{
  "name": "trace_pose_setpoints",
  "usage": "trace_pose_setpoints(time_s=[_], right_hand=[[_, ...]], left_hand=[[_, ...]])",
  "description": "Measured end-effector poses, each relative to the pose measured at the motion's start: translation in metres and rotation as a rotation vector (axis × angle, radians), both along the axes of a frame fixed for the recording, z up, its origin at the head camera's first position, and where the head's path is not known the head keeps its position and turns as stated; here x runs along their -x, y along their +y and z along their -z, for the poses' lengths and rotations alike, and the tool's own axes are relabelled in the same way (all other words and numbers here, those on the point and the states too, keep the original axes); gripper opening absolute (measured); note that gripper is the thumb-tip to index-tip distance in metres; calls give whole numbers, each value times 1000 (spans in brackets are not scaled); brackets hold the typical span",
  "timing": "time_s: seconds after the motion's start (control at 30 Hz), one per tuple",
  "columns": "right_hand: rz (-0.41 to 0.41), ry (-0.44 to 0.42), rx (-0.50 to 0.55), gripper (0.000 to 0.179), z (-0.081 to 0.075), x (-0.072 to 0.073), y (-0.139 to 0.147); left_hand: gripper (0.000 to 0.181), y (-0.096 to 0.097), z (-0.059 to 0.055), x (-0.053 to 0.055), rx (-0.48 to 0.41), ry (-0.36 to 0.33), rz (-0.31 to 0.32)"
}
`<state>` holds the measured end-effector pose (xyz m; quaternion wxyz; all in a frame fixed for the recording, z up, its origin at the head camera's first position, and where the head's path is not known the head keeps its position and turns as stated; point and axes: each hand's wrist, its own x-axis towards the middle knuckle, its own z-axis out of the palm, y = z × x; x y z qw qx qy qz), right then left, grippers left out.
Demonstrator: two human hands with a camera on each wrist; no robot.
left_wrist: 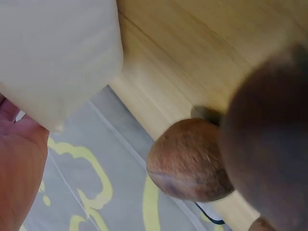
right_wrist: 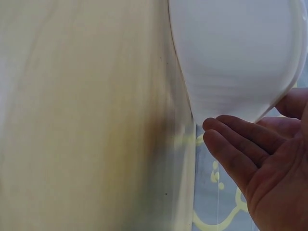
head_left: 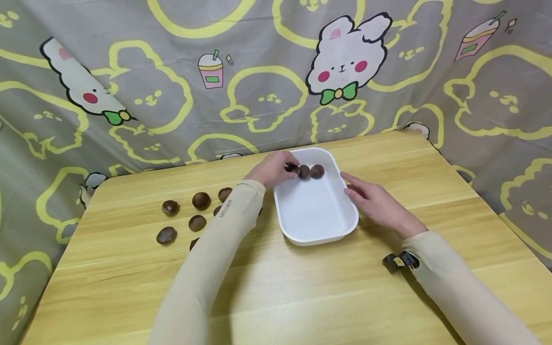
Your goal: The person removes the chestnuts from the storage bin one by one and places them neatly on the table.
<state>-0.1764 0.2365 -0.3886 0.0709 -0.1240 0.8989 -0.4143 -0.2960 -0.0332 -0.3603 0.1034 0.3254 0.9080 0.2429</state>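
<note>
My left hand (head_left: 272, 168) reaches over the left wall of a white rectangular tray (head_left: 316, 220), its fingers pinching a dark brown chestnut (head_left: 292, 167) near the far end. Two glossy chestnuts lie side by side in the tray, one chestnut (head_left: 304, 172) close to those fingertips and another (head_left: 317, 171) to its right. From the right, my right hand (head_left: 373, 199) touches the tray's side with fingers extended. In the right wrist view, the straight fingers (right_wrist: 240, 144) lie along the tray's outer wall (right_wrist: 236, 57), and the thumb is near the rim.
Several chestnuts are spread over the wooden table (head_left: 129, 287) left of the tray, among them a chestnut (head_left: 201, 201) and another (head_left: 166, 235); my left sleeve (head_left: 215, 249) covers part of the group. A patterned curtain (head_left: 267, 57) hangs behind the table.
</note>
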Motion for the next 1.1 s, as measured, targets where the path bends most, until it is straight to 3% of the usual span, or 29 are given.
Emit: trace_pose_setpoints(time_s=[0.3, 0.57, 0.8, 1.1], right_hand=[[-6, 12, -15, 56, 1, -1, 0], [-5, 16, -21, 55, 0, -1, -1], [-7, 18, -25, 54, -2, -1, -1], [-9, 17, -35, 55, -2, -1, -2]], left_hand=[[29, -3, -4, -4, -85, -15, -12], [24, -12, -21, -17, -272, -33, -39], [22, -40, -36, -39, -462, -67, -67], [25, -84, -42, -74, -544, -117, -109]])
